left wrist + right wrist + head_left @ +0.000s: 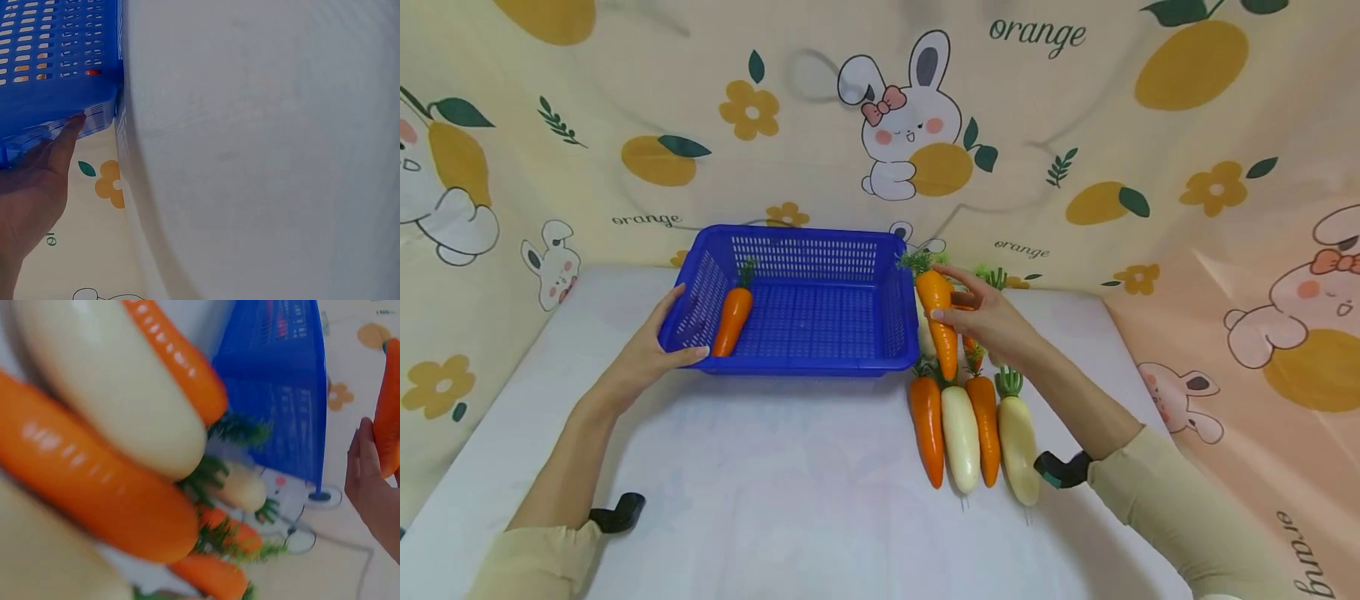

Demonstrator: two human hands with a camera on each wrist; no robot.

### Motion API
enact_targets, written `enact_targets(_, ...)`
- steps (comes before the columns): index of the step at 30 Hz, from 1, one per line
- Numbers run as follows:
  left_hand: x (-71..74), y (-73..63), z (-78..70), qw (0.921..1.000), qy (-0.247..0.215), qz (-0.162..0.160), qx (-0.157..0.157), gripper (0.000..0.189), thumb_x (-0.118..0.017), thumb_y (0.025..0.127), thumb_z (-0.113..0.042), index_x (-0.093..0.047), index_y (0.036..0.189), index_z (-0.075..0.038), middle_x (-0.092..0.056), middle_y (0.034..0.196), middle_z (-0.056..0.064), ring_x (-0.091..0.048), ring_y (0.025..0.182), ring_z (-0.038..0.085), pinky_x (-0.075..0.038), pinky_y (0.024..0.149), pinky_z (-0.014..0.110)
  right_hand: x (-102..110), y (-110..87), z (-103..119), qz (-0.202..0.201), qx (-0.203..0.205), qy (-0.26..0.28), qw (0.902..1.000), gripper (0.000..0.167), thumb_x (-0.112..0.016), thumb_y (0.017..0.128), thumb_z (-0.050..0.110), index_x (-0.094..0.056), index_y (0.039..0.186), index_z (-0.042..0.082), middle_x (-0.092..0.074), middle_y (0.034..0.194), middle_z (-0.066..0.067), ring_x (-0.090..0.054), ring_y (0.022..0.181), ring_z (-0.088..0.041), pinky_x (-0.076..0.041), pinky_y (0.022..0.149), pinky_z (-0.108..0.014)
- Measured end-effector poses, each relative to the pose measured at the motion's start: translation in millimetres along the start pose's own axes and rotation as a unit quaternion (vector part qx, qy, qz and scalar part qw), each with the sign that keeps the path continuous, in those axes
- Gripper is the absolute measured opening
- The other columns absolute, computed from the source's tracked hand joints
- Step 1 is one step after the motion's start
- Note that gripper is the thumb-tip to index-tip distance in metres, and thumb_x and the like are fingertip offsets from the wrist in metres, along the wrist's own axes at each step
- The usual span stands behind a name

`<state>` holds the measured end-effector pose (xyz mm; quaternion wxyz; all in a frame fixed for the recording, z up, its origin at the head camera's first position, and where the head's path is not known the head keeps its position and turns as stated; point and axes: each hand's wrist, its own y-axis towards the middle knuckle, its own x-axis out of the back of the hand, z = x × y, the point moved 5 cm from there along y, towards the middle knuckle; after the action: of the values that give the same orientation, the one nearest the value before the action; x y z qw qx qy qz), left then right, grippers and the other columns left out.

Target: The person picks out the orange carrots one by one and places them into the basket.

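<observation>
A blue plastic basket (805, 365) with slotted walls is at the table's far side, and one orange carrot (733, 321) with a green top lies inside it at the left. My left hand (643, 354) grips the basket's left side, thumb over the front left corner of the rim. Just past the basket's right wall, my right hand (988, 317) holds another carrot (935, 292) between thumb and fingers, leafy top up and tip down. In the right wrist view this held carrot (389, 419) shows at the right edge, raised off the table.
Below the held carrot lie two carrots (927, 429) alternating with a white radish (961, 437) and another pale radish (1018, 450). Behind them more carrots and radishes are partly hidden by my right hand. A rabbit-and-orange printed cloth (820, 108) hangs behind the white table (760, 500).
</observation>
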<state>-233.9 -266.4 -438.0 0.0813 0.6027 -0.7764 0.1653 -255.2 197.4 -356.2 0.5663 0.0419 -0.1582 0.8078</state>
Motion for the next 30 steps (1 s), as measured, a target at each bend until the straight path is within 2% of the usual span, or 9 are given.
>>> enact_targets(1, -0.1, -0.4, 0.6, 1.0000, 0.000, 0.000, 0.000, 0.103, -0.069, 0.094, -0.022, 0.010, 0.158, -0.035, 0.013, 0.166, 0.012, 0.007, 0.149, 0.043, -0.003, 0.115, 0.069, -5, 4.4, 3, 0.005, 0.003, 0.002, 1.0000, 0.068, -0.076, 0.090, 0.029, -0.042, 0.148, 0.043, -0.047, 0.145, -0.009, -0.057, 0.116, -0.029, -0.053, 0.091, -0.035)
enact_targets(4, 0.4, -1.1, 1.0, 1.0000, 0.001, -0.004, 0.000, 0.103, -0.069, 0.094, -0.021, 0.009, 0.159, -0.035, 0.013, 0.166, 0.012, 0.006, 0.149, 0.044, -0.004, 0.114, 0.069, -18, 17.2, 10, 0.020, 0.008, 0.002, 0.9998, 0.067, -0.075, 0.089, 0.032, -0.044, 0.146, 0.046, -0.050, 0.143, -0.007, -0.058, 0.116, -0.028, -0.054, 0.093, -0.038)
enact_targets(11, 0.3, 1.3, 1.4, 1.0000, -0.001, -0.004, 0.002, 0.102, -0.070, 0.093, -0.022, 0.007, 0.159, -0.035, 0.012, 0.166, 0.012, 0.005, 0.150, 0.043, -0.005, 0.115, 0.069, -49, 44.0, 21, 0.042, 0.024, 0.029, 0.9984, 0.068, -0.073, 0.092, 0.025, -0.041, 0.150, 0.040, -0.054, 0.135, -0.016, -0.063, 0.111, -0.030, -0.054, 0.094, -0.042)
enact_targets(17, 0.6, 1.8, 2.4, 1.0000, 0.005, -0.008, 0.004, 0.103, -0.071, 0.093, -0.023, 0.007, 0.159, -0.034, 0.012, 0.166, 0.012, 0.006, 0.149, 0.043, -0.003, 0.115, 0.069, -74, 68.3, 25, 0.048, 0.026, 0.030, 0.9980, 0.070, -0.073, 0.092, 0.024, -0.039, 0.152, 0.038, -0.058, 0.127, -0.017, -0.065, 0.106, -0.030, -0.057, 0.089, -0.040)
enact_targets(24, 1.2, 2.7, 4.4, 1.0000, 0.003, -0.007, 0.003, 0.101, -0.070, 0.093, -0.022, 0.006, 0.159, -0.034, 0.011, 0.166, 0.012, 0.005, 0.150, 0.042, -0.004, 0.115, 0.069, -103, 97.1, 25, 0.044, 0.028, 0.009, 0.9986, 0.070, -0.073, 0.092, 0.024, -0.039, 0.153, 0.033, -0.058, 0.126, -0.018, -0.064, 0.103, -0.030, -0.060, 0.077, -0.046)
enact_targets(30, 0.1, 2.4, 3.7, 1.0000, -0.001, -0.007, 0.001, 0.101, -0.070, 0.093, -0.021, 0.005, 0.160, -0.034, 0.012, 0.166, 0.011, 0.006, 0.149, 0.042, -0.002, 0.115, 0.069, -128, 118.4, 20, 0.049, 0.034, -0.003, 0.9982, 0.072, -0.073, 0.092, 0.023, -0.037, 0.154, 0.029, -0.057, 0.124, -0.020, -0.064, 0.101, -0.030, -0.061, 0.076, -0.045)
